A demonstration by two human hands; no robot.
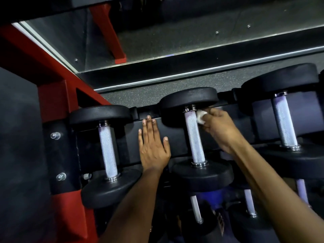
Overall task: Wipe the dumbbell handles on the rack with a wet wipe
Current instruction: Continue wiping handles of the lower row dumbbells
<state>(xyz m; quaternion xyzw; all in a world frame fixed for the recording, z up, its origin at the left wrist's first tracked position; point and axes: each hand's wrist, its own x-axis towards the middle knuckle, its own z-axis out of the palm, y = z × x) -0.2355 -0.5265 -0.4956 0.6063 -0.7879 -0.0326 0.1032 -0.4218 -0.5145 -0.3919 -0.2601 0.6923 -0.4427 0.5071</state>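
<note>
White and crumpled, the wet wipe (200, 117) sits pinched in the fingers of the right hand (219, 128), pressed against the far end of the middle dumbbell's knurled steel handle (194, 137), just beside the chrome collar; how far it wraps round the bar is hard to tell. That dumbbell lies across the black rack (177, 127), between a left dumbbell (105, 151) and a larger right dumbbell (284, 120). The left hand (153, 146) lies flat on the rack with fingers straight and spread, between the left and middle handles. A red frame (52, 95) bounds the rack on the left, with speckled floor (140, 95) beyond.
</note>
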